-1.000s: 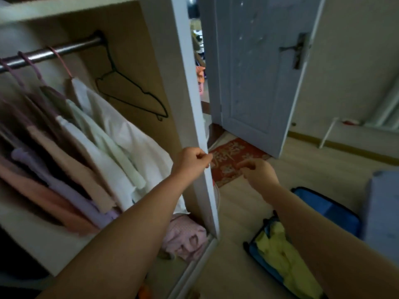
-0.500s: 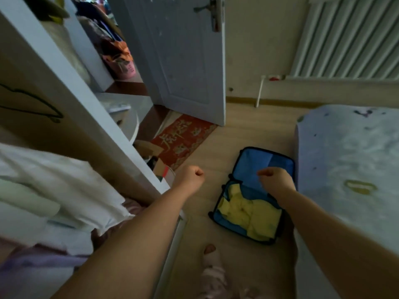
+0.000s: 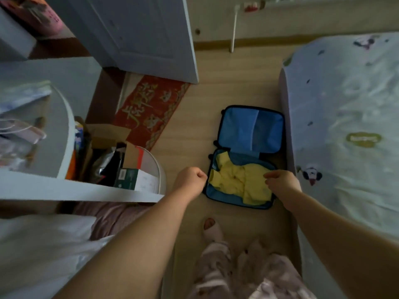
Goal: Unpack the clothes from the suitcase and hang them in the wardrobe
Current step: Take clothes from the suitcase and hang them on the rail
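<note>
A small blue suitcase (image 3: 250, 130) lies open on the wooden floor between the wardrobe and the bed. A yellow garment (image 3: 235, 180) lies crumpled in its near half; the far half shows only blue lining. My left hand (image 3: 191, 179) is curled into a fist and holds nothing, in the air just left of the suitcase. My right hand (image 3: 281, 183) hovers with curled fingers in front of the garment's right edge, and I cannot tell whether it touches the cloth. The white wardrobe panel (image 3: 75, 190) sits at left, with hung white clothes (image 3: 43, 244) below it.
A bed with a pale printed sheet (image 3: 349, 126) fills the right side. A white door (image 3: 140, 35) stands open ahead, with a red mat (image 3: 149, 108) at its foot. Boxes and a round white bin (image 3: 155, 167) stand beside the wardrobe. My slippered foot (image 3: 212, 229) is on the floor.
My view has swung from the wardrobe rail down to the floor and the suitcase. Both hands have dropped from the wardrobe's edge to just above the suitcase.
</note>
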`<state>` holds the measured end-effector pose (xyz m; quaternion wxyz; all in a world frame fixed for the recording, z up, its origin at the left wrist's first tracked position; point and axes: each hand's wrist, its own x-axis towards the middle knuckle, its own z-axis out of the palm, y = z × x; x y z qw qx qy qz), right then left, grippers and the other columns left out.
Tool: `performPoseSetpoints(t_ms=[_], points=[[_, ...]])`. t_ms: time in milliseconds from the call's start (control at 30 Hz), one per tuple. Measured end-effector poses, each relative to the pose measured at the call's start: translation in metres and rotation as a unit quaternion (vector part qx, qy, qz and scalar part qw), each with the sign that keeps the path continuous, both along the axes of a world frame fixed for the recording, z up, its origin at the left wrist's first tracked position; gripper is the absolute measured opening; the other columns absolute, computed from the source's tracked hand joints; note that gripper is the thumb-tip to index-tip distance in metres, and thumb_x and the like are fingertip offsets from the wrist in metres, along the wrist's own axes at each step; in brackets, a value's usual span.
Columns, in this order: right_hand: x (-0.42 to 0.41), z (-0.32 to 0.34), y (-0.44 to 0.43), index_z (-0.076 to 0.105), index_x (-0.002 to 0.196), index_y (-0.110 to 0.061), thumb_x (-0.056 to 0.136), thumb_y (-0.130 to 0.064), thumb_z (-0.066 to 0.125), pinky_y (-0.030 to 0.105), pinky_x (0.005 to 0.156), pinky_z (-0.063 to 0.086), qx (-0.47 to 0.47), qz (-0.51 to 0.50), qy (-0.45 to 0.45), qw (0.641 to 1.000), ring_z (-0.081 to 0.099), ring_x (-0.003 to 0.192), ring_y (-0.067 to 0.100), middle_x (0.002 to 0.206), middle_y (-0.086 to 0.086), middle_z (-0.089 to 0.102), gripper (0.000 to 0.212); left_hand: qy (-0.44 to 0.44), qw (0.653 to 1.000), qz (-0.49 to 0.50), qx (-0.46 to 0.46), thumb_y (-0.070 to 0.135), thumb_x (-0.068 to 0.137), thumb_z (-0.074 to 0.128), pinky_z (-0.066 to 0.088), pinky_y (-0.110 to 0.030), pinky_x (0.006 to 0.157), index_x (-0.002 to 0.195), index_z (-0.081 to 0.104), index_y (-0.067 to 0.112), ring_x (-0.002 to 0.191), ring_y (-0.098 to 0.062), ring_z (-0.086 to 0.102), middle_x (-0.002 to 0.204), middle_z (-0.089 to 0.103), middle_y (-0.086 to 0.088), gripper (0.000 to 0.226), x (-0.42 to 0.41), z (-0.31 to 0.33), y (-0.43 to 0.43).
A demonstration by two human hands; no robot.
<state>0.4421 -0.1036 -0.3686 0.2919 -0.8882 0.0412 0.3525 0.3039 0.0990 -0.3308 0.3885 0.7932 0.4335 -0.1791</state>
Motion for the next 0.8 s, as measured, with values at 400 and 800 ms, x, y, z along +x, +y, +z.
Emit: performPoseSetpoints(t_ms=[400, 800], points=[[0.059, -0.150, -0.023, 0.071, 0.100, -0.019, 0.089, -0.010, 0.055, 0.029, 0.077, 0.049, -0.065, 0.004, 0.057, 0.996, 0.059, 0.098, 0.026, 0.116, 0.009, 0.064, 0.021, 0.066, 0.995, 0.058, -0.037, 0.025, 0.094, 0.054, 0.046, -0.025, 0.072, 0.094, 0.069, 0.020, 0.088, -0.016, 0.061, 0.097, 0.069, 0.001, 0.015, 0.035, -0.162, -0.011], [0.086, -0.334, -0.048, 0.059, 0.122, -0.014, 0.089, -0.012, 0.054, 0.029, 0.085, 0.046, -0.124, -0.005, 0.149, 0.981, 0.054, 0.112, 0.029, 0.127, 0.012, 0.056, 0.034, 0.084, 0.992, 0.064, -0.069, 0.025, 0.092, 0.058, 0.047, -0.025, 0.072, 0.088, 0.068, 0.021, 0.085, -0.015, 0.063, 0.090, 0.069, 0.003, 0.011, 0.081, -0.342, -0.038]])
